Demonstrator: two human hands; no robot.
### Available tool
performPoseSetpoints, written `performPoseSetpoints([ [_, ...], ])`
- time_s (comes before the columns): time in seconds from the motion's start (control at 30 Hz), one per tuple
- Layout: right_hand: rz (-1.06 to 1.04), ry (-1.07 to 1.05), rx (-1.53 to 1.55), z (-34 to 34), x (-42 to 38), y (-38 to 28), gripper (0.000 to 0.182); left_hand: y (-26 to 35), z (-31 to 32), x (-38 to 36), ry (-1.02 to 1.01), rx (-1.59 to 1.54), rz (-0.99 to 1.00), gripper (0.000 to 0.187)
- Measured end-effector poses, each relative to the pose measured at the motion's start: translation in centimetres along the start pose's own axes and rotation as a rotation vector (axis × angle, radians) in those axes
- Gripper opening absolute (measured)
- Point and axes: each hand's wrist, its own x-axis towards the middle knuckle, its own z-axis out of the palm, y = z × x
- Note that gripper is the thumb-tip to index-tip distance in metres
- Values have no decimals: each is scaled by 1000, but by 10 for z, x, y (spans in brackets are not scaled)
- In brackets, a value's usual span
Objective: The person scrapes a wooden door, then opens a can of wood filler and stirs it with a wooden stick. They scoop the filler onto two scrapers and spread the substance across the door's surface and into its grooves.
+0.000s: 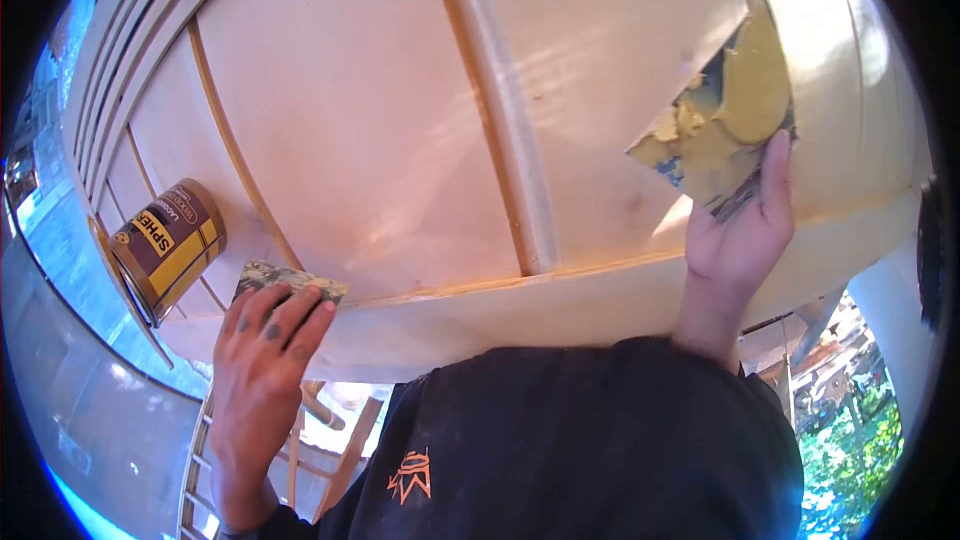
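Black shirt point(590, 440) fills the foreground. Left hand point(268, 335) pinches a small scraper point(290, 280) on the panel point(360, 120), tin point(168, 248) just beside. Right hand point(745, 230) grips a putty-loaded blade point(725, 125) (plenty unspread); filling looks barely begun.

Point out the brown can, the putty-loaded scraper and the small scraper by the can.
brown can point(172, 245), head view, on its labelled side.
putty-loaded scraper point(722, 120), head view, on the blade's smeared face.
small scraper point(290, 281), head view, on the blade above the fingers.
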Motion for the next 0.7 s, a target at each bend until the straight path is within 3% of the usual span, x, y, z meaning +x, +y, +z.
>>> performPoseSetpoints([
  [0.1,83,-108,81,11,-11,1,35,12,-2,1,335,-238,-1,38],
  [0.2,356,-36,143,34,-36,5,35,33,24,8,545,-632,47,36],
  [0.4,511,-237,217,44,-72,4,32,70,53,19,894,-731,44,31],
  [0.53,492,-266,245,47,-85,1,31,86,57,4,1128,-621,250,39],
  [0.63,496,-288,236,51,-91,-3,30,85,80,-2,1045,-466,237,41],
  [0.7,490,-321,235,51,-92,-8,29,73,82,-14,940,-373,56,46],
])
